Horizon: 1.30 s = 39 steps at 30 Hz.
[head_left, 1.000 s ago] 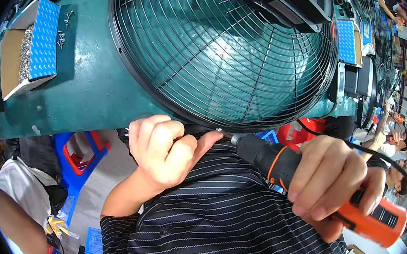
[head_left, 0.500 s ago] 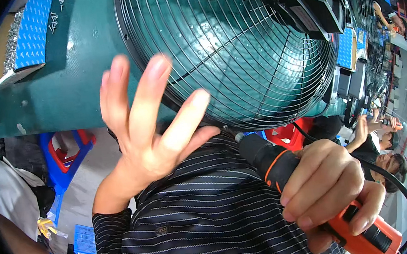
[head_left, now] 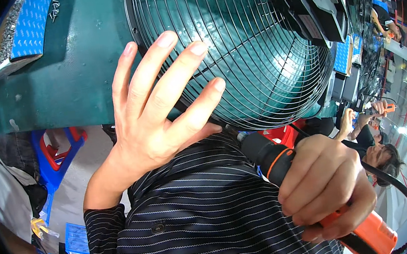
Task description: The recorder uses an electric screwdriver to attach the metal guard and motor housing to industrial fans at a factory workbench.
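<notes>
A round black wire fan guard (head_left: 227, 50) rests on the green table, with a black motor housing (head_left: 314, 8) at its upper right. My left hand (head_left: 150, 115) is spread over the guard's near left rim, fingers apart and holding nothing; whether the fingertips touch the wires I cannot tell. In my right hand (head_left: 326, 183) is an orange and black power screwdriver (head_left: 272, 158), gripped round its body. Its tip points up and left at the guard's near rim, close to my left thumb. The exact contact of the tip there is hidden.
A blue and white carton (head_left: 32, 28) full of small metal screws stands at the upper left, with loose screws (head_left: 55, 9) beside it. A black cable (head_left: 395, 181) loops from the tool. A blue and red stool (head_left: 60, 152) is below the table; co-workers (head_left: 382, 155) sit at right.
My left hand has turned and its fingers have spread further across the guard. The screwdriver keeps nearly the same place at the rim, my right hand still round it. The view has shifted slightly.
</notes>
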Tool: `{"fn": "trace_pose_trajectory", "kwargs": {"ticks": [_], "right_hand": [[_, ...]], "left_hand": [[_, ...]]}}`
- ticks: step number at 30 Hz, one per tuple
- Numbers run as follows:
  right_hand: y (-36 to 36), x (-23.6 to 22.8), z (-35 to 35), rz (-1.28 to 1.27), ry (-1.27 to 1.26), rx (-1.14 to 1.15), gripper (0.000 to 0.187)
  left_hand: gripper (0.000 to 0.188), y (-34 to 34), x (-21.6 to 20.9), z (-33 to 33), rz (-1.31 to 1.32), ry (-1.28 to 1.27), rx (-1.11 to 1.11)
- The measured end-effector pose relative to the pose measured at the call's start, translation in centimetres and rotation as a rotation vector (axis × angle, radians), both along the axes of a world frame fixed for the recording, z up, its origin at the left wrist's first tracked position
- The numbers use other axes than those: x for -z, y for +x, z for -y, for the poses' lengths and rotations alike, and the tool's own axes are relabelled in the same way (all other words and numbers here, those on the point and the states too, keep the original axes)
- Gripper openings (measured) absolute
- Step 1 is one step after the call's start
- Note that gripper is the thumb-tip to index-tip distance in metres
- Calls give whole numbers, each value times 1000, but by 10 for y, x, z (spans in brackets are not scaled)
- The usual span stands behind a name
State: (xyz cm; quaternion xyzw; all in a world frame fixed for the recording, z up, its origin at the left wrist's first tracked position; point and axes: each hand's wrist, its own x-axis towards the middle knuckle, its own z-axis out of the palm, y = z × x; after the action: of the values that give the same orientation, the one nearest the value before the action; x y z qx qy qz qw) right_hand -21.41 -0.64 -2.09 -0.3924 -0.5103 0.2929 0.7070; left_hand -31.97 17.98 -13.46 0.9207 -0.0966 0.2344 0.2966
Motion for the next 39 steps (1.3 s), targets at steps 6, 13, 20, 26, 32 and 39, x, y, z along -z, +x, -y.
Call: {"fn": "trace_pose_trajectory", "kwargs": {"ticks": [6,13,20,26,32,39], "right_hand": [[7,-2,-18,-72,-31,-128,14],[12,-15,87,-395,200,209,47],[-41,46,150,-624,-727,1319,42],[-59,45,148,-606,-562,1180,30],[95,37,170,-672,-915,850,43],[160,34,180,-601,-657,1035,39]], "left_hand": [[65,0,-2,-2,11,2,-10],[72,47,-27,-26,-62,-389,-102],[63,120,10,-73,-300,-848,-150],[62,110,12,-60,-281,-914,-92],[63,21,-6,23,-86,-883,-492],[62,-8,-44,2,-61,-432,-339]]}}
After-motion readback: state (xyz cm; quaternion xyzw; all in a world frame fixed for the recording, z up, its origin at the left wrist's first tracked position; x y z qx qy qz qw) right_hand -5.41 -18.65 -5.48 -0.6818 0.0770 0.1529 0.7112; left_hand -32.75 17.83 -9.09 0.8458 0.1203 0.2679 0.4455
